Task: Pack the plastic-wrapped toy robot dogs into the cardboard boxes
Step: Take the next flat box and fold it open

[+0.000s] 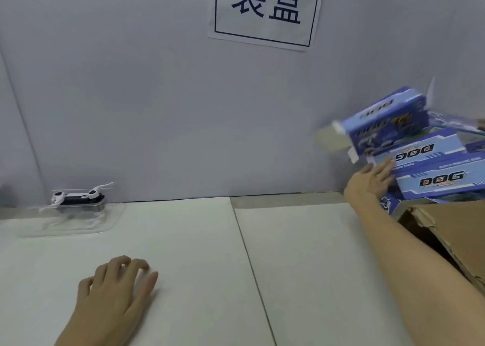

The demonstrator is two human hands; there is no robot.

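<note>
So the wrapped toy dog [76, 201] was sitting way off to the left of the stack of blue DOG boxes [430, 159], right up against the grey wall [157, 96], lying in its clear plastic. Right hand [370, 180] was reaching into that stack with fingers stretched out flat, touching the edge of one box, not gripping anything. One box [385, 125] on top of the stack was tilted and blurry, flaps open. Left hand [118, 288] rested on the white table [196, 254], well left of the stack, fingers loosely bent, holding nothing. A brown carton [446, 227] sat just below the stack.
</note>
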